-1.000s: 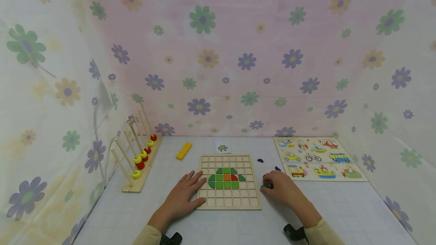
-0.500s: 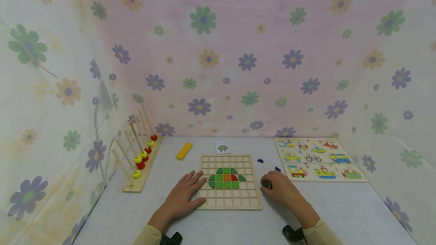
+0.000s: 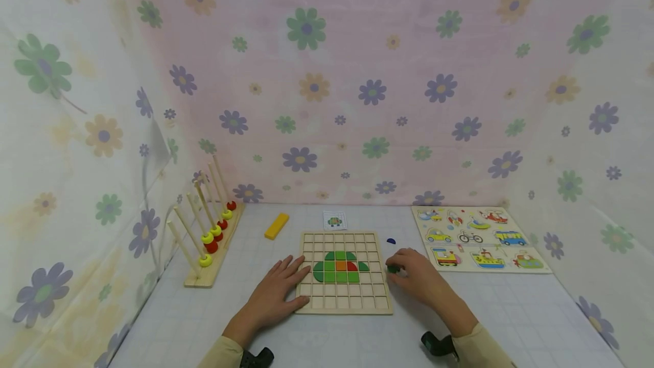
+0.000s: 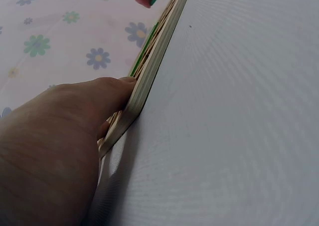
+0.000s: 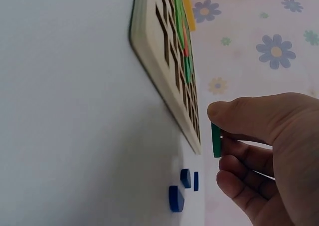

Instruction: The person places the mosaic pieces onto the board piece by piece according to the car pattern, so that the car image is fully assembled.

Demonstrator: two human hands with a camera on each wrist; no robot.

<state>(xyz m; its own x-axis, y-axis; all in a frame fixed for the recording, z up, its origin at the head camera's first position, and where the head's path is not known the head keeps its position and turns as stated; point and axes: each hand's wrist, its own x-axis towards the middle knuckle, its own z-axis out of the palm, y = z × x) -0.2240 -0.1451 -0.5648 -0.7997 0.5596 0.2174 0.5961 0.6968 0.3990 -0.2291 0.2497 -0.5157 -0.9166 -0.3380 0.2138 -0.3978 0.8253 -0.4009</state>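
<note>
A wooden grid board (image 3: 344, 311) lies flat in front of me. Green tiles (image 3: 329, 277), an orange tile (image 3: 340, 266) and a red tile (image 3: 352, 266) fill part of its middle cells. My left hand (image 3: 273, 294) rests spread along the board's left edge; the left wrist view has the thumb (image 4: 107, 92) at its rim. Just off the right edge, my right hand (image 3: 421, 280) pinches a small green tile (image 5: 216, 140) between thumb and fingers. That tile stands on edge in the right wrist view, apart from the board.
Three blue pieces (image 5: 176, 199) lie right of the board. Behind it are a pattern card (image 3: 335, 221) and a yellow block (image 3: 276, 226). A peg rack (image 3: 199, 280) with red and yellow beads stands left; a picture puzzle board (image 3: 462, 250) lies back right.
My right hand has shifted slightly left and away from me, toward the board's right edge, with the green tile still pinched. It now covers a blue piece seen earlier. The left hand stays put.
</note>
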